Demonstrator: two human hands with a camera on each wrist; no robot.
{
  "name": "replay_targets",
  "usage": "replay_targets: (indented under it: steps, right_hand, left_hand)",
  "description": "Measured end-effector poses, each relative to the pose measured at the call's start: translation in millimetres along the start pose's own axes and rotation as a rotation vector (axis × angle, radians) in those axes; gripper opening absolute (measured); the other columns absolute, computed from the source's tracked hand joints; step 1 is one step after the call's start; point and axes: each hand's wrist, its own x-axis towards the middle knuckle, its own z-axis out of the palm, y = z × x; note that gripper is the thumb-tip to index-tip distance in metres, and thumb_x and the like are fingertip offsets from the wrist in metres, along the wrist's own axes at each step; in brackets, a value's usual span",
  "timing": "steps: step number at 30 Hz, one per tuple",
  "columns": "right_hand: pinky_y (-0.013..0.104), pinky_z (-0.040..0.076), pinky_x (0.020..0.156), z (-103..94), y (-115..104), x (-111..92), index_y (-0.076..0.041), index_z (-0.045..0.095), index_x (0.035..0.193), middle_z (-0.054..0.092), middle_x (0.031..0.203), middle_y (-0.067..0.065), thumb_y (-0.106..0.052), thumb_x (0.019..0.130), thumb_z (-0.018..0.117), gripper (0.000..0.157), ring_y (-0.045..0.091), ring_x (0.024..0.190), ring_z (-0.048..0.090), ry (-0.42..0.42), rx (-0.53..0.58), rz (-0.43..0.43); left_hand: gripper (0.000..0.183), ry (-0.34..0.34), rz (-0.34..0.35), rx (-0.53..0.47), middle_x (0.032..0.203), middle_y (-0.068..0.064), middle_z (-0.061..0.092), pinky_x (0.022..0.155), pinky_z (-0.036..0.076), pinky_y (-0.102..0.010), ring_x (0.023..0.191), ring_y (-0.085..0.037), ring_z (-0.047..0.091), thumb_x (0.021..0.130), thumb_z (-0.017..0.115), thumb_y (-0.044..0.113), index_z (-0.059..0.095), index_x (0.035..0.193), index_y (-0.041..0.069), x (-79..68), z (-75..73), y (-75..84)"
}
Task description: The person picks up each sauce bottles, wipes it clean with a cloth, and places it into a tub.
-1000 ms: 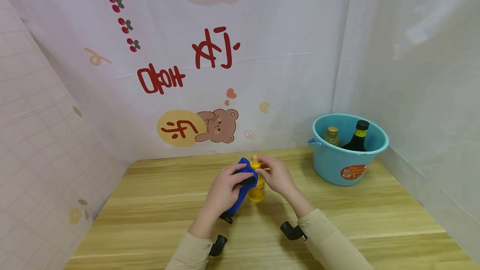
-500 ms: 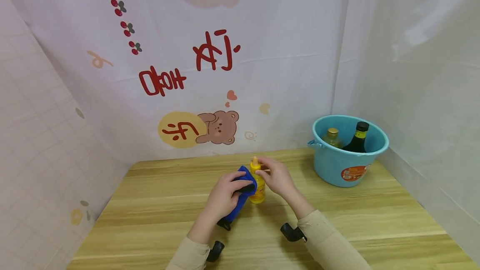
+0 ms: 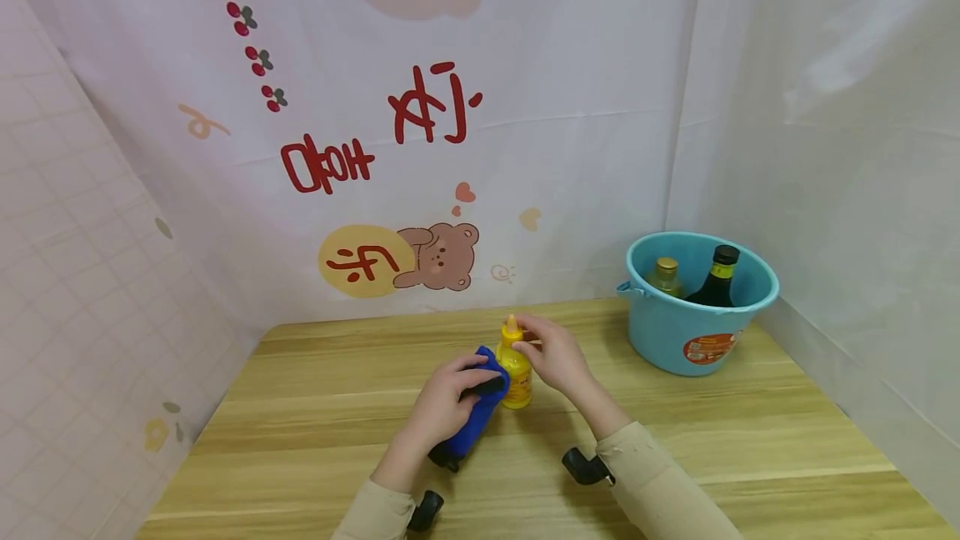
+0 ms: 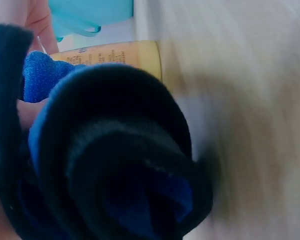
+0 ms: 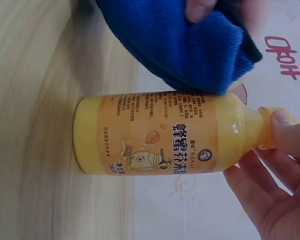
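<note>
A yellow squeeze bottle of honey mustard sauce (image 3: pixel 519 391), its cap tapering to a pale tip, stands upright on the table. My right hand (image 3: pixel 557 355) pinches its neck between thumb and fingers; the thumb lies on the yellow collar (image 5: pixel 273 120) in the right wrist view. In my left hand (image 3: pixel 438 407) is a blue towel (image 3: pixel 474 425) with black edging, bunched up, its lower end hanging toward the tabletop. The towel's fuzzy folds (image 5: pixel 210 55) press against the label side of the bottle. In the left wrist view the rolled towel (image 4: pixel 115 80) covers much of the bottle.
A light blue bucket (image 3: pixel 656 336) stands at the back right, holding a gold-capped bottle (image 3: pixel 665 277) and a dark bottle with a black cap (image 3: pixel 716 286). A printed white curtain (image 3: pixel 570 148) rises behind the wooden table (image 3: pixel 315 407).
My left hand has slid the towel down along the bottle and slightly left, uncovering more of the bottle's upper part. The right hand keeps its hold on the neck.
</note>
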Motion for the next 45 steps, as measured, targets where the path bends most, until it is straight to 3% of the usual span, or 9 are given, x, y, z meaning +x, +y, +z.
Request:
replay_targets:
  steps: [7, 15, 23, 28, 32, 35, 37, 45]
  right_hand:
    - [0.039, 0.059, 0.08, -0.6, 1.7, -0.8, -0.002, 0.064, 0.128, 0.065, 0.121, 0.017, -0.004, 0.09, 0.071, 0.038, 0.031, 0.099, 0.068, -0.001, -0.012, -0.017]
    - [0.039, 0.059, 0.08, -0.5, 1.5, -0.7, -0.003, 0.065, 0.127, 0.065, 0.121, 0.016, -0.004, 0.09, 0.071, 0.038, 0.031, 0.099, 0.068, 0.005, -0.011, -0.025]
    - [0.039, 0.058, 0.081, -0.9, 1.3, -0.5, -0.003, 0.064, 0.129, 0.065, 0.122, 0.015, -0.005, 0.091, 0.07, 0.039, 0.03, 0.1, 0.068, -0.01, -0.019, 0.001]
    - [0.039, 0.058, 0.081, -1.9, 0.4, 0.1, -0.003, 0.064, 0.129, 0.065, 0.122, 0.015, -0.005, 0.091, 0.07, 0.038, 0.03, 0.1, 0.068, -0.017, -0.023, 0.002]
    - [0.04, 0.058, 0.082, -2.3, 0.1, 1.0, -0.003, 0.064, 0.128, 0.065, 0.122, 0.015, -0.005, 0.091, 0.07, 0.038, 0.03, 0.1, 0.068, -0.017, -0.012, 0.002]
    - [0.039, 0.058, 0.081, -2.0, 1.0, 1.6, -0.003, 0.065, 0.127, 0.066, 0.121, 0.014, -0.005, 0.091, 0.07, 0.037, 0.03, 0.1, 0.068, -0.008, -0.004, -0.009]
    - [0.04, 0.059, 0.08, -2.2, 0.9, 1.6, -0.003, 0.065, 0.126, 0.066, 0.121, 0.015, -0.004, 0.09, 0.07, 0.036, 0.031, 0.099, 0.068, -0.003, -0.003, -0.023]
    - [0.04, 0.059, 0.08, -2.9, 1.7, 2.0, -0.004, 0.066, 0.126, 0.065, 0.122, 0.015, 0.001, 0.09, 0.069, 0.036, 0.032, 0.099, 0.068, -0.014, -0.02, -0.026]
  left_hand:
    - [0.038, -0.068, 0.023, 0.064, 0.128, -0.013, 0.062, 0.098, 0.049, -0.049, 0.118, -0.034, 0.059, 0.084, 0.071, -0.008, 0.075, 0.116, 0.013, -1.5, 6.8, -4.9]
    - [0.038, -0.201, 0.029, 0.188, 0.125, -0.013, 0.064, 0.097, 0.049, -0.048, 0.112, -0.03, 0.061, 0.083, 0.071, -0.007, 0.077, 0.113, 0.015, -0.4, 13.0, -3.8]
    - [0.039, -0.253, 0.015, 0.128, 0.122, -0.011, 0.065, 0.099, 0.048, -0.05, 0.113, -0.029, 0.062, 0.083, 0.069, -0.01, 0.076, 0.113, 0.014, 1.0, 13.9, -11.0]
    - [0.04, -0.157, -0.018, 0.052, 0.128, -0.011, 0.063, 0.098, 0.049, -0.049, 0.118, -0.032, 0.059, 0.084, 0.068, -0.009, 0.074, 0.118, 0.013, 3.1, -2.4, -11.8]
    - [0.043, 0.029, -0.05, -0.002, 0.135, -0.009, 0.059, 0.099, 0.048, -0.052, 0.124, -0.035, 0.055, 0.085, 0.07, -0.008, 0.073, 0.121, 0.015, 12.3, -17.9, -5.2]
    - [0.046, 0.173, -0.039, -0.033, 0.135, -0.007, 0.059, 0.098, 0.048, -0.054, 0.125, -0.035, 0.054, 0.084, 0.07, -0.01, 0.073, 0.121, 0.017, 22.5, -23.9, 3.1]
    - [0.046, 0.227, -0.011, -0.043, 0.134, -0.008, 0.06, 0.098, 0.048, -0.055, 0.124, -0.036, 0.054, 0.083, 0.072, -0.01, 0.074, 0.12, 0.017, 28.1, -24.4, 8.9]
    - [0.046, 0.246, 0.076, 0.002, 0.131, -0.009, 0.062, 0.098, 0.049, -0.052, 0.119, -0.036, 0.057, 0.08, 0.073, -0.011, 0.075, 0.117, 0.015, 32.4, -11.9, 14.8]
